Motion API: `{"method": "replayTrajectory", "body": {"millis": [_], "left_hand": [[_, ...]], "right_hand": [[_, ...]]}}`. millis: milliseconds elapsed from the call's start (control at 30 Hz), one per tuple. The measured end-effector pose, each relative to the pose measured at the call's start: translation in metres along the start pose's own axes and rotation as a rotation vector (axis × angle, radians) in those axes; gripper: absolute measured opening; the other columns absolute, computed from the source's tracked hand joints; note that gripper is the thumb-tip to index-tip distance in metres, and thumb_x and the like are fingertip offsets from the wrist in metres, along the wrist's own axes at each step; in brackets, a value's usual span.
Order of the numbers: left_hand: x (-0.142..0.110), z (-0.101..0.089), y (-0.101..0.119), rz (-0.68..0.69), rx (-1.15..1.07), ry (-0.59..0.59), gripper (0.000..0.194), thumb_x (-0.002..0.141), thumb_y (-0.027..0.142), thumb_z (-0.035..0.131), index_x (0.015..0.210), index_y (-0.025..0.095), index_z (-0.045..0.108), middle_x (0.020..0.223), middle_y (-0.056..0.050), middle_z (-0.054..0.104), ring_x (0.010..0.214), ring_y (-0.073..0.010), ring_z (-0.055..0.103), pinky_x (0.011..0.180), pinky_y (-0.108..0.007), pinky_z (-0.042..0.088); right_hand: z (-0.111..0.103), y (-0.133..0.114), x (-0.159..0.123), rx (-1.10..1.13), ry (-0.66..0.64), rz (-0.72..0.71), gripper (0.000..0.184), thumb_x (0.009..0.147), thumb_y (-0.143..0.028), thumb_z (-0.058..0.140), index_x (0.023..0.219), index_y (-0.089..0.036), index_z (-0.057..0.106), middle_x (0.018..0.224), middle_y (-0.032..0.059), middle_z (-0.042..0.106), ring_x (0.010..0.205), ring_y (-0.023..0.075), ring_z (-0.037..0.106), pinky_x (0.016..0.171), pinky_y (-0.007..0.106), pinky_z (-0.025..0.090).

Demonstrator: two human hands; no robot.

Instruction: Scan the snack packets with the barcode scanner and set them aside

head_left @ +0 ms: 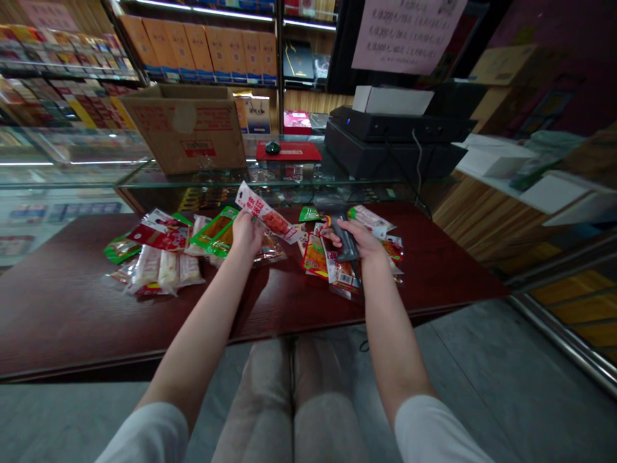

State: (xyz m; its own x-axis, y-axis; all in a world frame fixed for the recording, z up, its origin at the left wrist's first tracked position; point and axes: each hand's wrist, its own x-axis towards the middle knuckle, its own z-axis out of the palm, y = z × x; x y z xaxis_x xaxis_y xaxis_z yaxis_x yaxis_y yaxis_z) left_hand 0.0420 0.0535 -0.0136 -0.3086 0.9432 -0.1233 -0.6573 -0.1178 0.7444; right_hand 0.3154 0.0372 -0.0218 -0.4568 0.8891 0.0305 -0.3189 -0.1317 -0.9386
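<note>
My left hand (pixel 248 235) is closed on a long snack packet (pixel 266 215), white at its top with red lettering and reddish food showing through. The packet is held tilted above the table. In my right hand (pixel 357 238) is a dark barcode scanner (pixel 343 239), gripped by its handle, its cable hanging down. Under the scanner lies a loose pile of snack packets, among them an orange and red one (pixel 315 255). To the left of my left hand, green-edged packets (pixel 216 231), a red packet (pixel 161 231) and clear packs of pale rolls (pixel 168 269) are heaped together.
The packets lie on a dark red wooden table (pixel 72 302). Behind it, a glass counter bears an open cardboard box (pixel 193 132), a mouse (pixel 272 148) on a red mat (pixel 308 152) and a black cash register unit (pixel 385 145). Stocked shelves stand at the back.
</note>
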Motion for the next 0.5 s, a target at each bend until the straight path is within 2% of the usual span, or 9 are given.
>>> {"method": "replayTrajectory", "body": {"millis": [33, 133, 233, 367, 500], "left_hand": [[0.000, -0.003, 0.003, -0.040, -0.056, -0.018, 0.005, 0.084, 0.016, 0.052, 0.081, 0.019, 0.053, 0.064, 0.003, 0.055, 0.057, -0.0103, 0.054, 0.064, -0.024, 0.049], [-0.001, -0.010, 0.009, -0.127, -0.173, -0.113, 0.033, 0.096, 0.042, 0.038, 0.085, 0.018, 0.058, 0.061, 0.000, 0.051, 0.055, -0.0130, 0.051, 0.060, -0.026, 0.048], [-0.005, -0.015, 0.012, -0.093, -0.189, -0.179, 0.052, 0.094, 0.061, 0.035, 0.095, 0.017, 0.063, 0.067, -0.005, 0.059, 0.063, -0.0181, 0.058, 0.067, -0.033, 0.053], [-0.008, -0.015, 0.013, -0.078, -0.206, -0.199, 0.049, 0.093, 0.051, 0.033, 0.106, 0.018, 0.067, 0.077, -0.008, 0.066, 0.076, -0.0216, 0.065, 0.082, -0.043, 0.054], [-0.011, -0.014, 0.017, -0.002, -0.138, -0.207, 0.041, 0.093, 0.044, 0.037, 0.109, 0.021, 0.068, 0.079, -0.005, 0.063, 0.076, -0.0175, 0.063, 0.086, -0.039, 0.054]], "right_hand": [[0.001, 0.000, -0.001, -0.019, 0.001, -0.003, 0.034, 0.078, -0.038, 0.077, 0.093, -0.016, 0.057, 0.071, 0.0010, 0.062, 0.055, 0.0091, 0.050, 0.046, 0.021, 0.042], [0.005, -0.001, -0.004, -0.103, -0.040, 0.006, 0.037, 0.078, -0.043, 0.076, 0.093, -0.016, 0.056, 0.064, -0.0001, 0.061, 0.050, 0.0096, 0.050, 0.044, 0.021, 0.040], [0.009, -0.004, -0.007, -0.193, -0.112, 0.012, 0.038, 0.079, -0.046, 0.074, 0.095, -0.017, 0.055, 0.056, -0.0027, 0.057, 0.045, 0.0100, 0.047, 0.042, 0.021, 0.036], [0.013, -0.010, -0.011, -0.266, -0.211, 0.045, 0.041, 0.080, -0.047, 0.074, 0.096, -0.018, 0.050, 0.054, -0.0040, 0.057, 0.043, 0.0097, 0.047, 0.042, 0.021, 0.034], [0.016, -0.011, -0.009, -0.322, -0.305, 0.126, 0.043, 0.081, -0.047, 0.074, 0.100, -0.017, 0.049, 0.056, -0.0038, 0.060, 0.043, 0.0094, 0.049, 0.043, 0.021, 0.037]]}}
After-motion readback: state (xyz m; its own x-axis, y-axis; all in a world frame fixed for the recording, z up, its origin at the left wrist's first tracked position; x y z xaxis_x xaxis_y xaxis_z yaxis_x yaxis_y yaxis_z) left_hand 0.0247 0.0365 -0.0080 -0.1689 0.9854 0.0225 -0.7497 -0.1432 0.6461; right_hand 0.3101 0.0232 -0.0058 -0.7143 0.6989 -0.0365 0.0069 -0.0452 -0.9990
